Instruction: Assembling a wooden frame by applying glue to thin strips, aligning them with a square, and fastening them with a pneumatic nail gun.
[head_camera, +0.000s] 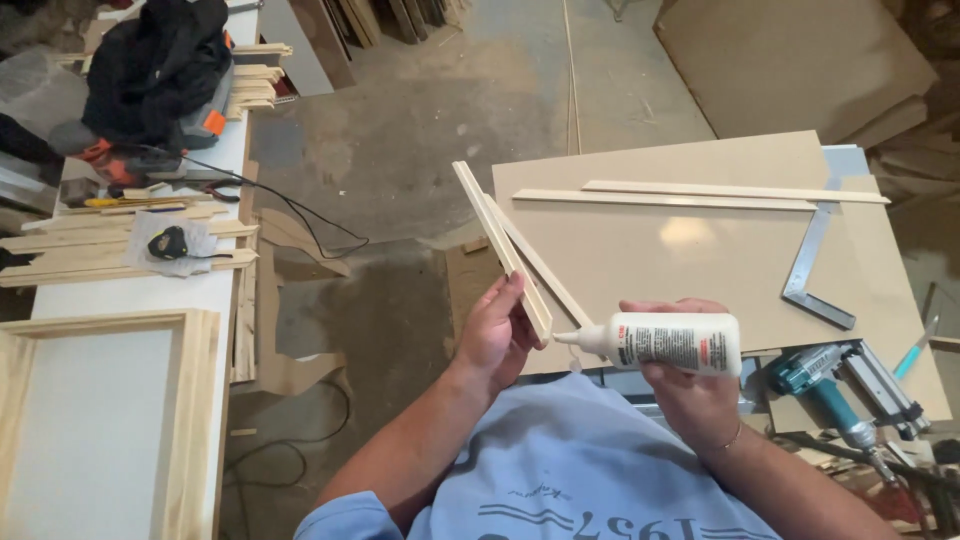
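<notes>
My left hand (497, 332) grips two thin pale wood strips (500, 245) near their lower ends; they fan out up and to the left over the edge of a beige board (700, 250). My right hand (690, 390) holds a white glue bottle (665, 342) lying sideways, its nozzle pointing left and almost touching the lower end of the strips. Two more long strips (700, 195) lie flat across the top of the board.
A metal square (815, 270) rests on the board's right side. A teal nail gun (830, 385) sits at the lower right. On the left a white bench (150, 290) carries a wooden frame (190, 400), strips, a tape measure (168, 242) and a corded power tool (130, 160).
</notes>
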